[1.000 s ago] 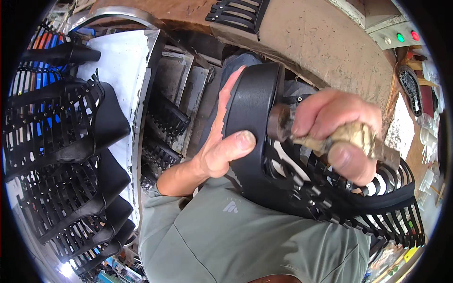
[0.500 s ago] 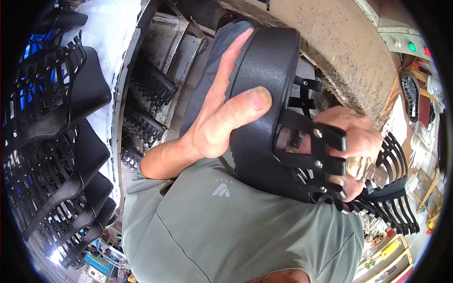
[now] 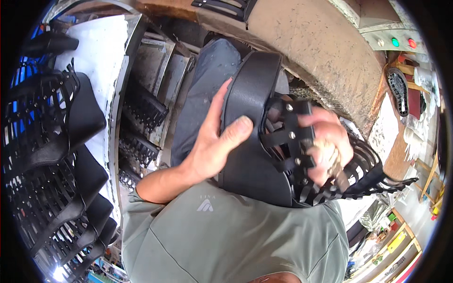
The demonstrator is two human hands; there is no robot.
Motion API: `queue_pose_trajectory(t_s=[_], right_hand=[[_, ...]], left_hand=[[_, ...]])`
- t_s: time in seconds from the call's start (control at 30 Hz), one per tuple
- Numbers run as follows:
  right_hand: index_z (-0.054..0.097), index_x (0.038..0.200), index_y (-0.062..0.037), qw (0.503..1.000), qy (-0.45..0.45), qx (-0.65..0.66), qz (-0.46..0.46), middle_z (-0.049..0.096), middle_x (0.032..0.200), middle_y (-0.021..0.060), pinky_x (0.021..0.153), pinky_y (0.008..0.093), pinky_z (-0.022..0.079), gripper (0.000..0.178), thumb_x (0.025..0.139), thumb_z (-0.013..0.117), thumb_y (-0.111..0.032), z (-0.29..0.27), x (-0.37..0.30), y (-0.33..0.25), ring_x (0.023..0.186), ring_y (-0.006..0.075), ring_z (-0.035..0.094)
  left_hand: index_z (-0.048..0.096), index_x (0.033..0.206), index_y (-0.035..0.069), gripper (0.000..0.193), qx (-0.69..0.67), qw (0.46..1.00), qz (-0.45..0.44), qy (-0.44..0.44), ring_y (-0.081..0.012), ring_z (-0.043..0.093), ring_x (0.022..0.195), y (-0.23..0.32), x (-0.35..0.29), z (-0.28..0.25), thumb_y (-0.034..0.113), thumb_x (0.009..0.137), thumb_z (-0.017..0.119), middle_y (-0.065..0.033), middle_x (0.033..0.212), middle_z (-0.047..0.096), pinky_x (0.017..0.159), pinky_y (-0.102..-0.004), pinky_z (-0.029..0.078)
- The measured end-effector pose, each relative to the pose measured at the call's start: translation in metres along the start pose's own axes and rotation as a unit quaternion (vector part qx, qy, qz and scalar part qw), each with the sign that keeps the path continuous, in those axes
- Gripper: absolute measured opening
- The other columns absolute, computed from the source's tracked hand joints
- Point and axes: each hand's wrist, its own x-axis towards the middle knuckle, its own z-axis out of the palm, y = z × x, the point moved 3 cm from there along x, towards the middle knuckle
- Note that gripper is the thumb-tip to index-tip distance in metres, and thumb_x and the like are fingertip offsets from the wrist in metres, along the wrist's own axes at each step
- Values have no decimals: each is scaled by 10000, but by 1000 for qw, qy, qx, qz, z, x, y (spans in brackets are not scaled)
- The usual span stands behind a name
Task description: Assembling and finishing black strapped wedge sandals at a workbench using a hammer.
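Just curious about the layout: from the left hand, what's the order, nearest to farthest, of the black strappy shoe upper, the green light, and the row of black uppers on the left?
1. Black shoe upper, under the left hand.
2. Row of uppers, far left.
3. Green light, upper right.

A scuffed, stained brown worktop (image 3: 321, 52) curves across the top, with a black strapped sandal upper (image 3: 226, 7) lying on its far edge

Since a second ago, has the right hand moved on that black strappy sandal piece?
Yes. The right hand has gone from in front of the black sandal upper to behind its riveted straps, judged against the left hand.
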Motion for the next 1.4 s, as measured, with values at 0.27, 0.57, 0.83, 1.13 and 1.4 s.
queue_pose_trajectory(t_s=[0.27, 0.57, 0.83, 1.13, 1.4], right_hand=[[622, 907, 28, 901, -12, 320, 291, 643, 942, 194, 706, 322, 509, 351, 817, 672, -307, -11, 8, -3, 788, 214, 631], [626, 886, 56, 908, -212, 336, 134, 659, 857, 220, 628, 343, 529, 290, 711, 666, -171, -6, 14, 15, 719, 276, 661], [635, 918, 57, 900, -139, 387, 142, 671, 789, 172, 635, 325, 536, 298, 647, 692, -54, 4, -18, 9, 669, 287, 672], [660, 780, -12, 932, -185, 303, 67, 678, 767, 161, 542, 316, 513, 223, 694, 702, -213, 15, -59, -8, 623, 252, 669], [605, 802, 45, 963, 44, 265, 18, 678, 765, 188, 414, 280, 491, 163, 760, 646, -107, 23, -50, 2, 533, 186, 633]], left_hand=[[302, 1431, -22, 743, 69, 978, -30, -194, -212, 454, 1232, 47, 59, -4, 328, 874, 646, -130, 1327, 488, 1051, -339, 337], [307, 1411, -27, 765, 138, 977, -61, -150, -230, 468, 1209, 50, 36, 14, 368, 838, 626, -150, 1303, 494, 1047, -328, 323], [386, 1374, -19, 645, 105, 989, -69, -74, -192, 516, 1138, 35, 33, 0, 328, 882, 619, -127, 1222, 554, 1000, -314, 374], [284, 1417, -56, 795, 63, 990, -124, 12, -191, 526, 1138, 8, 20, -37, 373, 849, 640, -141, 1230, 553, 1001, -276, 373], [232, 1438, -74, 832, 86, 988, -131, -10, -200, 505, 1162, 12, 17, -33, 359, 857, 642, -133, 1264, 533, 1034, -299, 340]])
